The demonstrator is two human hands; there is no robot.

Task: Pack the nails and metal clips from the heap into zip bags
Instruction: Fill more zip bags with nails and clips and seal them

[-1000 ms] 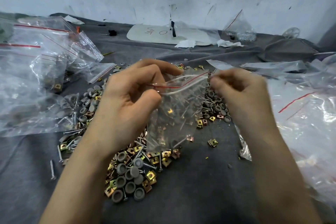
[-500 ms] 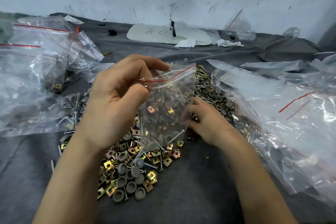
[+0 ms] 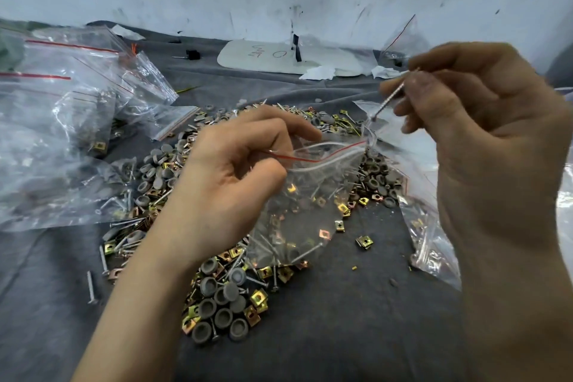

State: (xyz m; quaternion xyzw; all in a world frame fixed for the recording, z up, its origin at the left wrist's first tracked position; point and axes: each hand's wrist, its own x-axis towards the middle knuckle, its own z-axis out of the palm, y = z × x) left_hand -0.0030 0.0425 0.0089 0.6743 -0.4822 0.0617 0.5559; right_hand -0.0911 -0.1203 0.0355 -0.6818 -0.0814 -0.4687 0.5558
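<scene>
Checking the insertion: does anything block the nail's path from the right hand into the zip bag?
Nothing visible: the right hand's thin metal nail points at the clear zip bag's mouth, which the left hand holds open.

Glossy clear plastic zip bag [image 3: 297,195], shiny metal nail [image 3: 391,100], matt grey cloth [image 3: 356,319], possibly felt

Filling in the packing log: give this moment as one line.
left hand: pinches bag rim, mouth open | right hand: pinches nail above mouth | heap: under bag | nail not yet in bag
</scene>
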